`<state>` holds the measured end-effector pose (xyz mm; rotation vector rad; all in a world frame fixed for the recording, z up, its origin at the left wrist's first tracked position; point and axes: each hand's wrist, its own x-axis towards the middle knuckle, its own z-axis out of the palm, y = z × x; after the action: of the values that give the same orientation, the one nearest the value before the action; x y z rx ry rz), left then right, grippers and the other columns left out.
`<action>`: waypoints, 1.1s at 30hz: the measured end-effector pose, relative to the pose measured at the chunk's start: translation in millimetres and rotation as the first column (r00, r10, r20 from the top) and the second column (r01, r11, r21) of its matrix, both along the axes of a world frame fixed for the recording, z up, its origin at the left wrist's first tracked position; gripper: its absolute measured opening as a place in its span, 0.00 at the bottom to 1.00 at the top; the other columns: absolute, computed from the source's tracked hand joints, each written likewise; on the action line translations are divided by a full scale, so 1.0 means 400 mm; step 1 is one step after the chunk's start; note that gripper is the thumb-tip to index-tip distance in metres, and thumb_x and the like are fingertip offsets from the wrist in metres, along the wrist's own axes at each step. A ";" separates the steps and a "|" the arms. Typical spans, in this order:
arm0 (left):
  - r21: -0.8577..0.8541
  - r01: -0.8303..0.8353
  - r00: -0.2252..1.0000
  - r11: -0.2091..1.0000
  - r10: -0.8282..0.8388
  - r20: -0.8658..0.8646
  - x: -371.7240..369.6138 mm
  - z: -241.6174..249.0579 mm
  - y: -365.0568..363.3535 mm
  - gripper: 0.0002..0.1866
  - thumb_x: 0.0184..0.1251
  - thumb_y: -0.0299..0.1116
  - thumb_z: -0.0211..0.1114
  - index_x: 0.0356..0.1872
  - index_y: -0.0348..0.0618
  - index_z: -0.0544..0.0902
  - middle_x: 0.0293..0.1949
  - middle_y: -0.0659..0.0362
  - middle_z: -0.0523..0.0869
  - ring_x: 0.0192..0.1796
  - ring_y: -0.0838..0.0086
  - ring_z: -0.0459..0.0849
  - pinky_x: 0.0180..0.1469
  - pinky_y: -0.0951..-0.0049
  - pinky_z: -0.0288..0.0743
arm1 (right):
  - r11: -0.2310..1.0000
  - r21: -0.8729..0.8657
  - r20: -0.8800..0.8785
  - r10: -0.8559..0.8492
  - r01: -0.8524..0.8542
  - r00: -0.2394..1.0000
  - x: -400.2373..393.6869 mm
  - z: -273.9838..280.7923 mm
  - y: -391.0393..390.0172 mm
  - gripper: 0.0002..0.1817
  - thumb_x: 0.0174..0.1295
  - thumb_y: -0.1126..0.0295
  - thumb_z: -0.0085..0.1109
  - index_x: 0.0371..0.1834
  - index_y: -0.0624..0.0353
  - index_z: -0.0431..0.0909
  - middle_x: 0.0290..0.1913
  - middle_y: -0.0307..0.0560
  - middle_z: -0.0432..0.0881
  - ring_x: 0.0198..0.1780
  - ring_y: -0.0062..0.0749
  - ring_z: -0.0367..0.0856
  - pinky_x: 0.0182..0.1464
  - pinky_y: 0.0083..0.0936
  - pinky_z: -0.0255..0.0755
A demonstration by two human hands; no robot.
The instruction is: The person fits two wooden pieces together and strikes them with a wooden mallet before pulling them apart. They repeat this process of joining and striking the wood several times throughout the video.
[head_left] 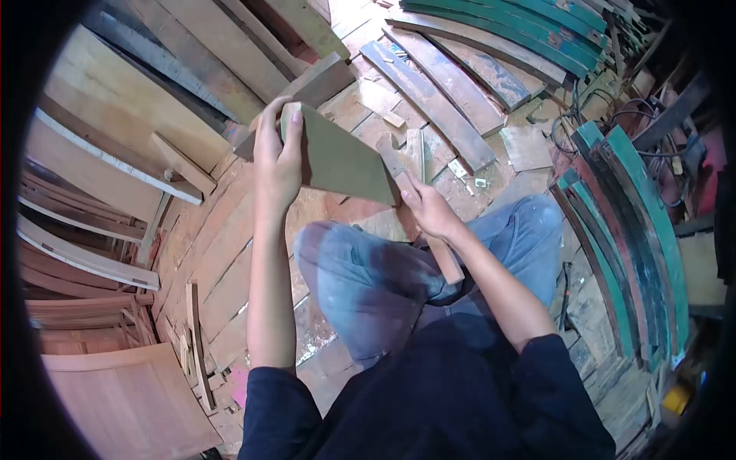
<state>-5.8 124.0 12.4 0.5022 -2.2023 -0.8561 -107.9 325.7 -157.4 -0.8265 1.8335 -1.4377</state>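
Note:
A flat tapered wooden board [345, 157] is held up above my crossed legs. My left hand [280, 149] grips its upper left end, with the thumb on the near face and the fingers round the edge. At the board's lower right end, my right hand [425, 207] is closed round a narrow wooden piece [445, 261], which slants from beside the board down over my jeans. The upper part of that piece lies close against the board's right edge; whether they touch is hard to tell.
Long planks [437, 107] lie on the dusty floor ahead. Green curved slats [644, 245] stand at the right, more green ones [514, 31] at the top. Boards [123, 100] lean at the left. Thin offcuts [198, 345] and a wide panel [130, 399] are at the lower left.

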 end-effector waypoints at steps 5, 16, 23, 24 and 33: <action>0.152 0.011 0.999 0.988 -0.018 0.044 0.004 0.010 0.024 0.22 0.83 0.42 0.58 0.65 0.35 0.77 0.54 0.52 0.84 0.56 0.71 0.81 0.61 0.69 0.75 | 0.927 -0.372 -0.295 -0.076 -0.041 0.953 0.043 0.198 -0.011 0.34 0.79 0.60 0.50 0.84 0.59 0.55 0.67 0.74 0.78 0.69 0.56 0.79 0.70 0.39 0.73; 0.125 0.133 0.991 0.983 -0.133 -0.010 0.023 0.016 0.023 0.22 0.81 0.39 0.63 0.66 0.33 0.79 0.54 0.54 0.87 0.57 0.73 0.83 0.62 0.71 0.75 | 0.939 -0.335 -0.108 0.044 -0.078 0.993 0.034 0.219 0.041 0.34 0.80 0.60 0.50 0.82 0.67 0.57 0.79 0.66 0.65 0.82 0.47 0.62 0.80 0.32 0.54; 0.008 0.150 0.985 0.989 -0.148 -0.086 0.037 -0.003 -0.005 0.24 0.78 0.37 0.66 0.67 0.34 0.77 0.57 0.52 0.85 0.61 0.72 0.82 0.65 0.71 0.74 | 1.000 -0.011 -0.208 0.022 -0.025 0.978 -0.008 0.046 0.059 0.33 0.80 0.63 0.50 0.82 0.67 0.56 0.75 0.69 0.70 0.78 0.53 0.68 0.77 0.34 0.62; 0.088 0.175 0.983 0.981 -0.168 -0.078 0.035 0.001 -0.003 0.23 0.78 0.36 0.67 0.67 0.34 0.76 0.56 0.53 0.85 0.60 0.73 0.82 0.64 0.71 0.74 | 0.988 -0.149 -0.163 0.019 -0.043 0.986 0.019 0.140 0.060 0.33 0.80 0.63 0.50 0.82 0.67 0.56 0.75 0.69 0.70 0.78 0.53 0.68 0.77 0.34 0.61; 0.037 0.213 0.974 0.976 -0.209 -0.087 0.039 0.001 0.021 0.21 0.77 0.34 0.68 0.63 0.32 0.77 0.54 0.54 0.85 0.57 0.75 0.82 0.62 0.72 0.74 | 0.996 -0.084 -0.219 -0.018 -0.001 0.975 -0.007 0.045 0.068 0.34 0.80 0.62 0.50 0.84 0.63 0.54 0.72 0.67 0.76 0.74 0.48 0.74 0.73 0.34 0.67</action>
<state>9.7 132.4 12.9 0.2512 -2.1900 -1.0232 -110.8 353.0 -139.4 -1.0576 1.9511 -1.4862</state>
